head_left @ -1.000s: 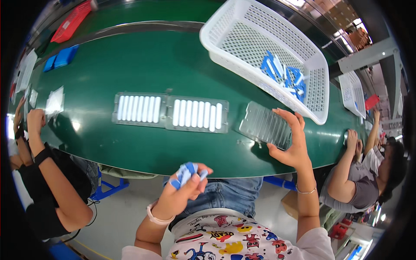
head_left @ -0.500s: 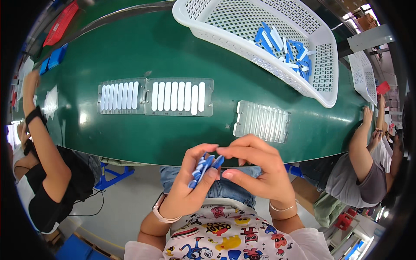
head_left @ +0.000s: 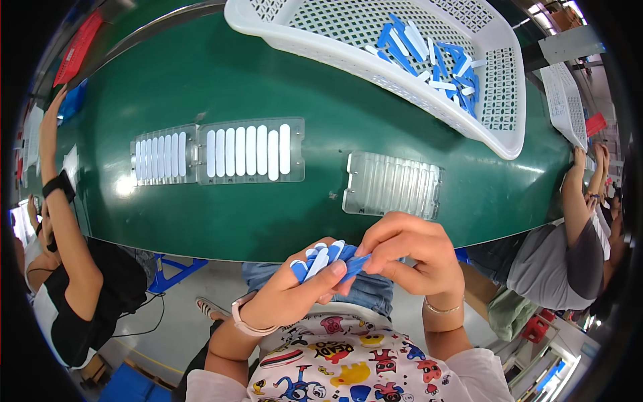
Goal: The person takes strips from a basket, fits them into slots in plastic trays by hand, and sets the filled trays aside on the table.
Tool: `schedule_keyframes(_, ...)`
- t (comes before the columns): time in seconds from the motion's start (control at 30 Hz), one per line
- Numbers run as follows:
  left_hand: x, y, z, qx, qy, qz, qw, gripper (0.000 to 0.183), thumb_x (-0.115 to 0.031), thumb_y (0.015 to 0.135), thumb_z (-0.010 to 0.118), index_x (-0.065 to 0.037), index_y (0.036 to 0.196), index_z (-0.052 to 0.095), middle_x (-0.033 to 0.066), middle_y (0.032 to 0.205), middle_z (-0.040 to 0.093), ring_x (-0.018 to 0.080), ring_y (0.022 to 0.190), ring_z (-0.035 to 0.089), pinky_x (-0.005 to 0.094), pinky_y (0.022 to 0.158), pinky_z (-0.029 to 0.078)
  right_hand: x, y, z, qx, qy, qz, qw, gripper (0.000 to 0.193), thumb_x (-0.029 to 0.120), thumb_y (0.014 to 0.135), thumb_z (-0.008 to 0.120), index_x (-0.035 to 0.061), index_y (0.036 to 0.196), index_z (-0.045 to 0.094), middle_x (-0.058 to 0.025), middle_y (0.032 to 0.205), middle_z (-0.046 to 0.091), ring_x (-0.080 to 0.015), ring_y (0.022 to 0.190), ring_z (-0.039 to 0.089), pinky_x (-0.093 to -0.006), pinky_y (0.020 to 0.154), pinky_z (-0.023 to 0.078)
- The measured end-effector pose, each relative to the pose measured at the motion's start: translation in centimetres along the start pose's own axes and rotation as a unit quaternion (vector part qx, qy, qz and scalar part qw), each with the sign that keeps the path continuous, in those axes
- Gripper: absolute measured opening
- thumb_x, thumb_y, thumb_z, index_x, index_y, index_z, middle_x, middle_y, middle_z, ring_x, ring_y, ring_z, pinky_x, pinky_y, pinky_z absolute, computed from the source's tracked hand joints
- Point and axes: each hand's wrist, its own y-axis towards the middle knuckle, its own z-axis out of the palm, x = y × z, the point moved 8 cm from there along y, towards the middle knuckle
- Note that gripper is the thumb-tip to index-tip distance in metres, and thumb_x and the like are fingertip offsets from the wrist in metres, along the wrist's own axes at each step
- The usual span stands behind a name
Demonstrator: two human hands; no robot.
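Note:
My left hand (head_left: 284, 295) is closed around a fanned bundle of flat blue-and-white strips (head_left: 321, 256) with rounded ends, held near my waist at the table's front edge. My right hand (head_left: 418, 258) pinches a blue strip (head_left: 357, 265) at the right side of that bundle, thumb against fingers. Beyond the right hand, a transparent grooved tray (head_left: 392, 184) lies on the green table. Farther left, a pair of joined transparent trays (head_left: 299, 151) holds rows of white strips (head_left: 251, 151); one strip sits lower than its neighbours.
A white perforated basket (head_left: 375, 72) with loose blue and white strips stands at the far right of the green table (head_left: 154, 84). A red container (head_left: 79, 48) is at the far left. Co-workers' arms reach in at the left (head_left: 70, 228) and right (head_left: 575, 191).
My right hand has closed in on the bundle and now pinches a blue strip. The bundle has spread out in my left hand. The view has shifted slightly.

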Motion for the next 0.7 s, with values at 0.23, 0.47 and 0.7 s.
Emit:
schedule_keyframes(0.23,-1.2,1.0,0.0,-0.039,0.037,0.07,0.996,0.022,-0.02,0.095,0.048,-0.003,0.108,0.048,-0.0004,0.079,0.053,0.001,0.062,0.042,0.0165,0.053,0.034,-2.4,-0.7,-1.0,-0.102,0.104,0.105,0.984,0.024,-0.006,0.076,0.064,-0.0011,0.1,0.062,-0.0115,0.095,0.062,-0.0171,0.079,0.061,-0.027,0.069,0.051)
schedule_keyframes(0.47,-2.0,1.5,0.1,-0.062,0.057,0.109,0.99,0.021,-0.017,0.093,0.052,-0.002,0.108,0.049,-0.0005,0.079,0.053,0.0009,0.064,0.042,0.0168,0.055,0.035,-3.0,-1.3,-1.8,-0.126,0.071,0.127,0.981,0.024,-0.007,0.076,0.064,-0.0024,0.1,0.063,-0.0109,0.09,0.063,-0.0142,0.076,0.061,-0.0248,0.067,0.051)
schedule_keyframes(0.7,-2.1,1.6,0.3,-0.061,0.063,0.084,0.993,0.02,-0.019,0.092,0.054,-0.002,0.104,0.053,-0.0016,0.075,0.052,0.0004,0.06,0.04,0.0161,0.052,0.033,-2.2,-2.2,-2.5,-0.183,0.121,0.113,0.969,0.019,-0.009,0.076,0.064,-0.0068,0.095,0.064,-0.0145,0.081,0.066,-0.017,0.069,0.066,-0.0238,0.061,0.052)
